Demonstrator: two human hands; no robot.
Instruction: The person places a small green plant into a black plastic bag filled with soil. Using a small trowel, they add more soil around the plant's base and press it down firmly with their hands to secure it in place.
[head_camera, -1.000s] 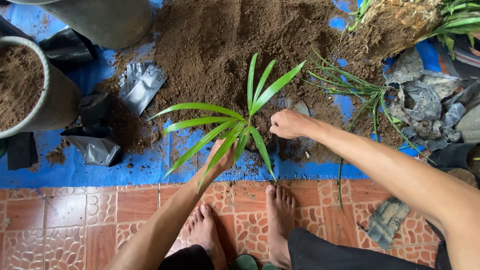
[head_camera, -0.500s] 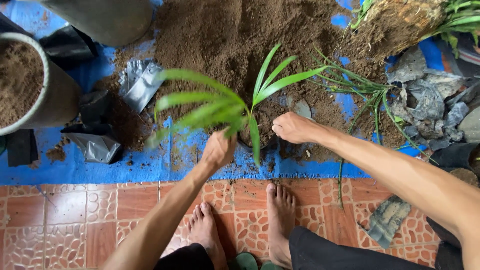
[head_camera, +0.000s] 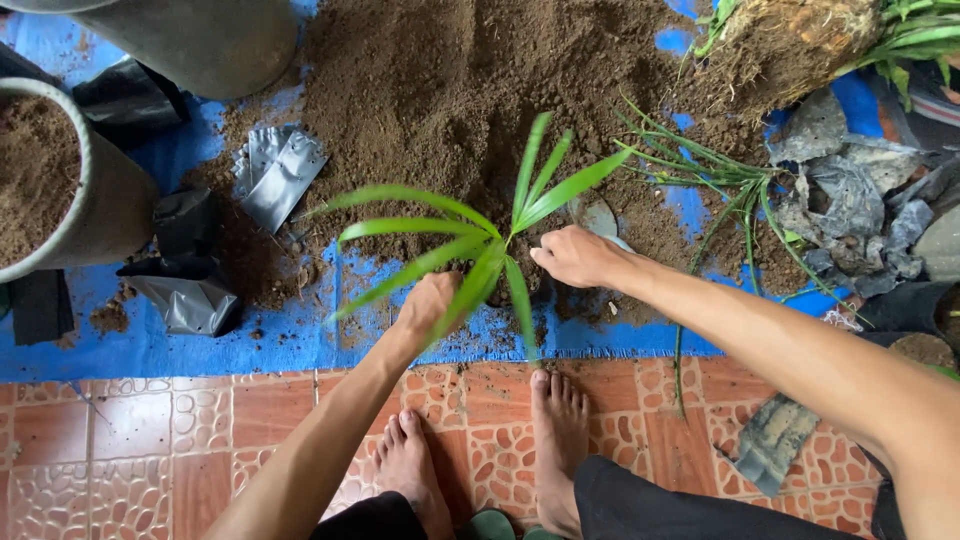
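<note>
Both hands meet at the base of a young palm seedling (head_camera: 480, 240): the left hand (head_camera: 428, 310) is curled in a grip low on the stem side, though its fingers are hidden behind the fronds, so whether it is truly clamped cannot be told; the right hand (head_camera: 572, 256) rests with fingers loosely together, pressing by the stem and holding nothing. From the head view, the seedling stands at the near edge of a soil heap (head_camera: 450, 90) spread on a blue tarp (head_camera: 200, 345), its fronds fanning left and upward. Doing this well likely means keeping the stem upright and firming soil evenly around it without bending the fronds. Room is tight: 2 bare feet (head_camera: 555, 440) sit just behind on the tiled floor (head_camera: 130, 450), a soil-filled pot (head_camera: 100, 205) and crumpled black bags (head_camera: 185, 290) lie left, another loose seedling (head_camera: 720, 185) right.
</note>
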